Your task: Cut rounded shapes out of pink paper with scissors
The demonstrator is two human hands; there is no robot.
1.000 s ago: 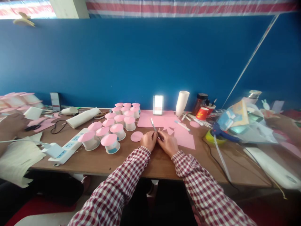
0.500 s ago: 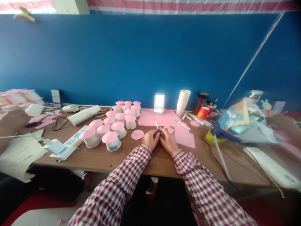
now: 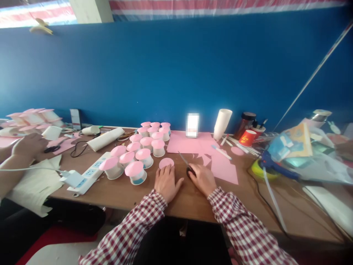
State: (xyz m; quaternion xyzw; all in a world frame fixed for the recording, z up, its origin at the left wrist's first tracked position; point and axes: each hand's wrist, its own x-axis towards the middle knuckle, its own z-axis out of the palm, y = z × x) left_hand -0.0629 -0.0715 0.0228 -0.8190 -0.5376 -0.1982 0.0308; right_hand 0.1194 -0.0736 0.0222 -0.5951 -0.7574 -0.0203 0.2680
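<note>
My left hand (image 3: 167, 184) lies flat on the brown table, its fingers spread and their tips on the lower edge of a pink paper disc (image 3: 166, 162). In my right hand (image 3: 202, 178) are scissors (image 3: 184, 159) with dark handles, the blades pointing away and to the left. Left of my left hand stand several white cups (image 3: 137, 177) topped with pink discs. Pink sheets (image 3: 224, 168) and small offcuts lie beyond my right hand.
A power strip (image 3: 91, 173) lies left of the cups. At the far left are a person's hand (image 3: 30, 145) and more cups. A stack of white cups (image 3: 223, 123), a red cup (image 3: 246, 138) and a glue gun (image 3: 275, 162) are on the right.
My hands have moved apart. The left has come down by the pink disc with its fingers spread; the right has kept the scissors. The view has shifted slightly.
</note>
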